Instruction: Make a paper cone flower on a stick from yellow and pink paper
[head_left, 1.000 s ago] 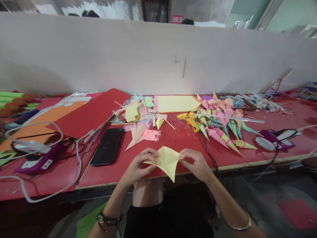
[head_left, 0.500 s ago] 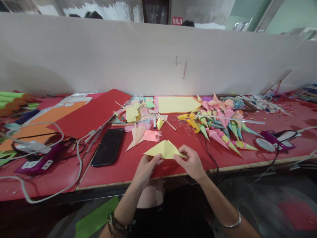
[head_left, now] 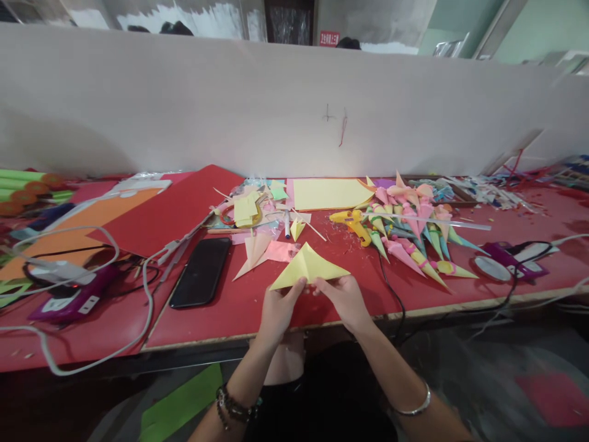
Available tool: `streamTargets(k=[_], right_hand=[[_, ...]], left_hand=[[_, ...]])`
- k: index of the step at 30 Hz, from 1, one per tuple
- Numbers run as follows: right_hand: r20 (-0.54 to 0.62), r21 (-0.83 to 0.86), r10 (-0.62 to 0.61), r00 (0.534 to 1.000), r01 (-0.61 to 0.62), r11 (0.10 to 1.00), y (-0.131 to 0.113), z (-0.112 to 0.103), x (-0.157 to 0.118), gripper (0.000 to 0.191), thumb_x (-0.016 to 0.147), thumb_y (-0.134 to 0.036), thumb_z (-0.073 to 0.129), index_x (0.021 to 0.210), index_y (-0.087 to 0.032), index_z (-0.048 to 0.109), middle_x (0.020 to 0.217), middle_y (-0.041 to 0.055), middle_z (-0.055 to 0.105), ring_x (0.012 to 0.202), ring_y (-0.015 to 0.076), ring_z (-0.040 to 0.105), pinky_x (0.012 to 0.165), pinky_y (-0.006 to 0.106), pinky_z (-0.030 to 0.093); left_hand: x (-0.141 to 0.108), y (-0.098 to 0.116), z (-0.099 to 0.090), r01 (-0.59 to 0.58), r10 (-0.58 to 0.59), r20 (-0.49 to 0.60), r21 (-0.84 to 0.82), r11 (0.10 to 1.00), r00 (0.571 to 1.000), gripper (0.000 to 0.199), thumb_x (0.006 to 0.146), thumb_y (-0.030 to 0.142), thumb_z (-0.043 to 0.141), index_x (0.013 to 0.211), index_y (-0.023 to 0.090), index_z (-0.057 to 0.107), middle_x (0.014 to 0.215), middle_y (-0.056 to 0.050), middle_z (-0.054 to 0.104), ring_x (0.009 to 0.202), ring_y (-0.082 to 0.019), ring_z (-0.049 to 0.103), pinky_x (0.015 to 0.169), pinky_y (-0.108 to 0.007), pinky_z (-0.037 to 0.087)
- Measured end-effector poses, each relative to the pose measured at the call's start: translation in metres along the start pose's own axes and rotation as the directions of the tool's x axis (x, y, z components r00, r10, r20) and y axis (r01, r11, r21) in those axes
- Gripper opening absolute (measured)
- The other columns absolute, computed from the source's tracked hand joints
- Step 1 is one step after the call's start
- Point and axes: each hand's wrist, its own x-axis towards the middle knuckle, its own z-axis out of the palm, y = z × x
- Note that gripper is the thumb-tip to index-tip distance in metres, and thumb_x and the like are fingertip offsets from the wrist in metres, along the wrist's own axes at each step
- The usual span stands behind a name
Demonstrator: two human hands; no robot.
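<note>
A folded yellow paper (head_left: 309, 265), roughly triangular with its peak pointing away from me, is held just above the red table's near part. My left hand (head_left: 280, 308) pinches its lower edge left of the middle, thumb on top. Close beside it, my right hand (head_left: 344, 301) grips the same edge with the thumb on top. Fingers beneath the paper are partly hidden. Just beyond lie a pink paper piece (head_left: 281, 251), a pale folded cone (head_left: 254, 250) and a small yellow folded piece (head_left: 297, 228).
A black phone (head_left: 201, 272) lies left of my hands. A yellow glue gun (head_left: 352, 224) and a heap of paper cones (head_left: 414, 224) are to the right. Purple power strips (head_left: 69, 302) with cables flank the red table (head_left: 193, 328); a white partition (head_left: 230, 104) stands behind.
The yellow paper now shows a taller, wider triangle with its peak raised. My right hand has moved left along the edge, nearer my left hand, which has shifted slightly right.
</note>
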Motion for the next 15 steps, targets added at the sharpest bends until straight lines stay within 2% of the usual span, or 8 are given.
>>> streamTargets(k=[4,7,11,15], right_hand=[[0.037,-0.163,-0.048,0.998,0.053,0.985,0.0,-0.004,0.002,0.017,0.065,-0.031,0.063,0.059,-0.015,0.064,0.062,0.0043,0.066,0.06,0.0164,0.06,0.06,0.028,0.05],[0.102,-0.196,-0.035,0.994,0.055,0.979,0.0,-0.007,0.003,0.016,0.065,-0.03,0.063,0.067,-0.014,0.065,0.063,0.0037,0.066,0.056,0.015,0.059,0.056,0.027,0.05],[0.185,-0.181,-0.018,0.982,0.052,0.982,-0.001,-0.008,0.002,0.018,0.065,-0.03,0.063,0.075,-0.015,0.066,0.065,0.0018,0.065,0.056,0.0136,0.058,0.055,0.026,0.049],[0.207,-0.14,-0.006,0.978,0.036,0.989,-0.003,-0.009,0.001,0.019,0.066,-0.03,0.063,0.079,-0.016,0.066,0.07,0.0012,0.066,0.061,0.0143,0.06,0.06,0.026,0.05]], left_hand=[[0.006,0.004,-0.011,-0.065,0.056,0.068,0.137,0.988,0.996,0.017,0.062,0.031,0.062,0.056,0.015,0.063,0.059,-0.002,0.066,0.062,-0.019,0.06,0.063,-0.028,0.048],[0.011,0.009,-0.02,-0.091,0.053,0.179,0.213,0.973,0.982,0.014,0.06,0.03,0.063,0.06,0.015,0.065,0.063,-0.002,0.067,0.063,-0.018,0.06,0.061,-0.026,0.047],[0.014,0.011,-0.022,-0.145,0.075,0.335,0.188,0.971,0.939,0.018,0.063,0.028,0.062,0.075,0.015,0.067,0.075,-0.004,0.069,0.072,-0.019,0.061,0.068,-0.027,0.048],[0.011,0.006,-0.019,-0.174,0.12,0.346,0.129,0.976,0.931,0.017,0.068,0.027,0.06,0.077,0.014,0.064,0.072,-0.004,0.067,0.068,-0.017,0.06,0.065,-0.026,0.047]])
